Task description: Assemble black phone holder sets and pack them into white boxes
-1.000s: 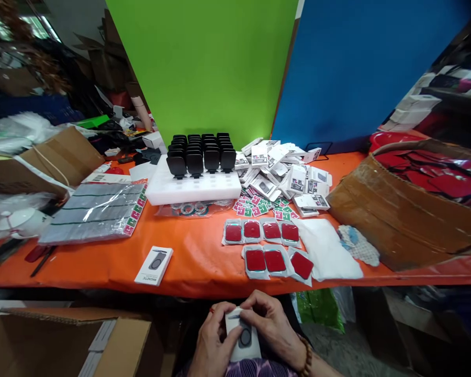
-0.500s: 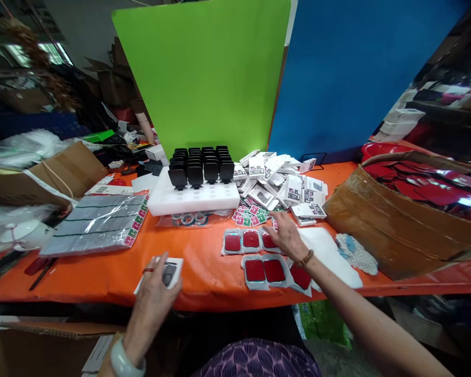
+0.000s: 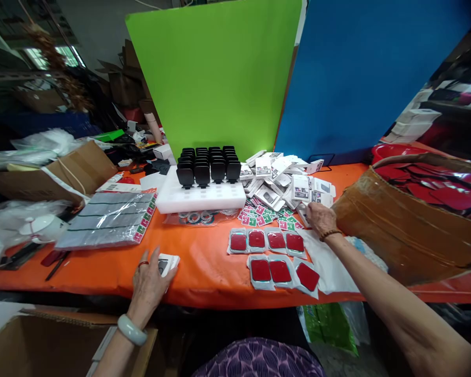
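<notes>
white box point(image 3: 168, 263) | left hand point(image 3: 151, 283) flat on it, pinning it | right hand point(image 3: 318, 217) at 2 o'clock, seemingly pinching a small box point(image 3: 304, 215) from the pile point(image 3: 286, 180)

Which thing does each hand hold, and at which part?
Left hand presses the small white printed box from above. Whether the right hand grips anything cannot be told.
</notes>
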Motion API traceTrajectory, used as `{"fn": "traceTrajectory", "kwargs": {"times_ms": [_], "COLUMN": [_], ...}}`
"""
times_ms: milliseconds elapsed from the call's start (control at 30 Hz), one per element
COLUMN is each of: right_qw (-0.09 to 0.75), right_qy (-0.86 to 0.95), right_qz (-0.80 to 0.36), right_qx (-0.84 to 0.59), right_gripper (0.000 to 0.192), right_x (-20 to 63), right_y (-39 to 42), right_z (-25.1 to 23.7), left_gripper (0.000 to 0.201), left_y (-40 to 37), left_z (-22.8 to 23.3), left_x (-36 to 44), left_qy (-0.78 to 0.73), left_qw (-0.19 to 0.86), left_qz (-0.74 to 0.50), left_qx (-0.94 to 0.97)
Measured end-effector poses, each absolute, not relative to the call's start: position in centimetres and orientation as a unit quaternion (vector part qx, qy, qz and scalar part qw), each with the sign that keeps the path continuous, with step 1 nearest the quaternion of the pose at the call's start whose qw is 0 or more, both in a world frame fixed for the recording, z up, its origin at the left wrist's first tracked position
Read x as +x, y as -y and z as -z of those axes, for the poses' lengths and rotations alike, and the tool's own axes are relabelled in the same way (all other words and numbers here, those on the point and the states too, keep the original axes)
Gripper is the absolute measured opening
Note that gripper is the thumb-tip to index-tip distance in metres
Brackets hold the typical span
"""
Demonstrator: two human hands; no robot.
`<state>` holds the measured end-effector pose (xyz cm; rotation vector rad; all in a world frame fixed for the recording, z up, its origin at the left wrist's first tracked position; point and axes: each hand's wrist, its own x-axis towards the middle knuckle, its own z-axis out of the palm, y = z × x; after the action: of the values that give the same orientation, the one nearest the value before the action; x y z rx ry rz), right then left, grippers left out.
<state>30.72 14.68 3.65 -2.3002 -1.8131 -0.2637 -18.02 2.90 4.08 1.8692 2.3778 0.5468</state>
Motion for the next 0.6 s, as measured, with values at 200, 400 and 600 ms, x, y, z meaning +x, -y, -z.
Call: {"fn": "traceTrajectory", "kwargs": {"times_ms": [200, 400, 600], "right_qw": [0.398, 0.423, 0.256], "right_qy": [0.614, 0.589, 0.705], "right_qz": [0.024, -0.469, -0.45], "right_qx": [-0.68, -0.504, -0.484], "right_gripper": [0.028, 0.032, 0.023], "right_x": [26.1, 15.6, 16.5], "right_y": [-9.9, -1.9, -2.5], "right_z": [-9.1, -8.5, -5.6], "left_gripper": [0.065, 0.051, 0.032], "left_y": [-0.8, 2.1, 4.0], "left_z": [-6.6, -5.3, -4.1], "left_x": [-10.9, -3.8, -3.7], "left_qy": [-0.692, -0.485, -0.476], "left_qw": [0.237, 0.646, 0.76], "left_qz": [-0.376, -0.373, -0.356], "left_qx": [0.569, 0.457, 0.264]}}
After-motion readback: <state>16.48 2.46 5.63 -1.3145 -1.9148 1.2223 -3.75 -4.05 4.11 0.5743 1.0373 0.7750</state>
